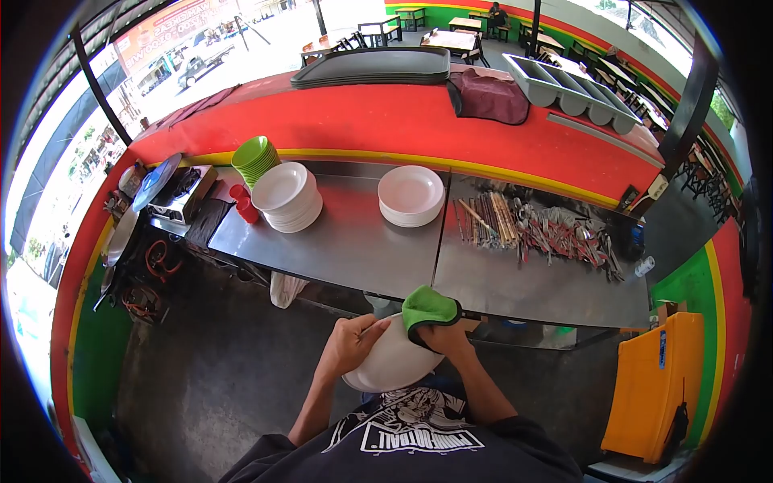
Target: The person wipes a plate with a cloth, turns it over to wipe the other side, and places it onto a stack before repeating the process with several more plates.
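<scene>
White and round, a plate [392, 358] sits low in the centre of the frame, tilted and held close to the person's chest. The left hand [351, 341] is closed on the plate's left rim, fingers curled over the edge. The right hand [445, 336] is closed on a green cloth [427, 308] and presses it against the plate's upper right edge (the cloth has a dark trim along one side).

Above the hands runs a steel surface [354, 241], well apart from the held plate. On it, toward the upper left, stands a stack of white plates [286, 196], with a pile of green bowls [255, 158] just beside it to the left. A second, lower stack of white plates [411, 194] stands near the middle. To the right of centre lies a spread of cutlery and chopsticks [535, 225]. Behind, on the red counter [386, 121], rest dark trays [374, 66] and a grey cutlery holder [572, 88].
</scene>
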Demonstrator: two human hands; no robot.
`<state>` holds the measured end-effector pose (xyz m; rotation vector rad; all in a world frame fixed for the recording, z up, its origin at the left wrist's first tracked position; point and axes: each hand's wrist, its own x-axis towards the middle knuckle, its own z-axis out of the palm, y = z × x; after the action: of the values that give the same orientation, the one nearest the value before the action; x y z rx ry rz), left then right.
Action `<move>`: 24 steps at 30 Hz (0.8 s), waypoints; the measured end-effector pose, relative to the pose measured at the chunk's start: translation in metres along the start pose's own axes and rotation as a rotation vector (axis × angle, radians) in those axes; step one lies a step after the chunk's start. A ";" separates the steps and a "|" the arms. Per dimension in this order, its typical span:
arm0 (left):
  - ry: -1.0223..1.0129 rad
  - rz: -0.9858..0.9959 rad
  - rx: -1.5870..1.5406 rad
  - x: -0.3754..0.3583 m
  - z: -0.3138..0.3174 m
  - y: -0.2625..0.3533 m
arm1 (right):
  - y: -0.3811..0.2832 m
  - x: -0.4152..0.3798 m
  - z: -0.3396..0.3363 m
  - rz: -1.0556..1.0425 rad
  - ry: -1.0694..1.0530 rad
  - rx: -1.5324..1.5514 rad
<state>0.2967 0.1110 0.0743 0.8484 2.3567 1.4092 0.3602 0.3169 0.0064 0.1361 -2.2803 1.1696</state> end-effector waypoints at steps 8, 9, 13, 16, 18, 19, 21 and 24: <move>0.456 0.074 -0.217 0.000 0.002 -0.015 | 0.016 -0.005 0.008 0.406 0.405 0.152; 0.522 0.128 -0.275 0.002 0.003 -0.013 | 0.020 -0.005 0.010 0.424 0.399 0.207; 0.755 0.116 -0.422 0.002 0.015 -0.023 | 0.012 -0.007 0.013 0.472 0.462 0.259; 0.873 0.141 -0.503 0.002 0.026 -0.032 | 0.006 -0.005 0.014 0.514 0.529 0.319; 0.936 0.092 -0.646 0.006 0.032 -0.033 | 0.001 -0.002 0.020 0.472 0.634 0.363; 0.968 0.067 -0.719 0.007 0.034 -0.034 | -0.002 -0.002 0.022 0.497 0.645 0.393; 0.940 0.091 -0.764 0.006 0.034 -0.038 | -0.008 -0.005 0.027 0.543 0.661 0.455; 0.947 0.097 -0.807 0.006 0.033 -0.036 | 0.043 -0.031 0.068 0.504 0.709 0.455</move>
<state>0.2959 0.1254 0.0267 0.0308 1.8360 2.9448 0.3423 0.2857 -0.0720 -0.6206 -1.4309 1.6459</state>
